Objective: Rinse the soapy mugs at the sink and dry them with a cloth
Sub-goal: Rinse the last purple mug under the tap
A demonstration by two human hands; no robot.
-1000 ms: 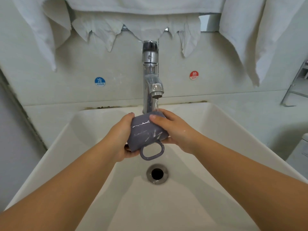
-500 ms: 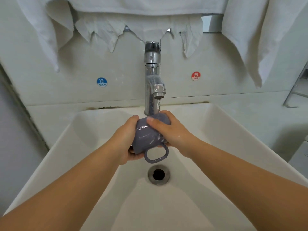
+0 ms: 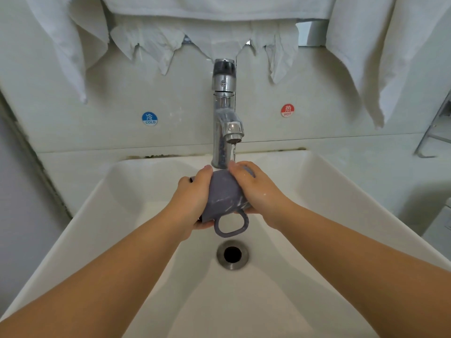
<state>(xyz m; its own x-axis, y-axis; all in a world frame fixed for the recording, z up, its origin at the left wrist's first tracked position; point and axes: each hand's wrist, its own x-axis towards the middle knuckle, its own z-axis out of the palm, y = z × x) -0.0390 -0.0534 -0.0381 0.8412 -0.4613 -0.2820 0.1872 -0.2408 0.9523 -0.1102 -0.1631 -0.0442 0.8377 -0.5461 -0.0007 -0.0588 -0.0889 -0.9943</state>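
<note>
White cloths (image 3: 361, 59) hung above the faucet (image 3: 225, 113), whose thin stream fell over the sink (image 3: 329, 191). Between both palms sat the purple mug (image 3: 224, 198), apparently tipped, handle toward the drain (image 3: 232, 254); left hand (image 3: 192, 203) and right hand (image 3: 258, 189) curled around it.

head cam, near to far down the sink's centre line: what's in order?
Drain → purple mug gripped by the left hand and right hand → chrome faucet with water running → torn paper towels hanging on the wall.
</note>
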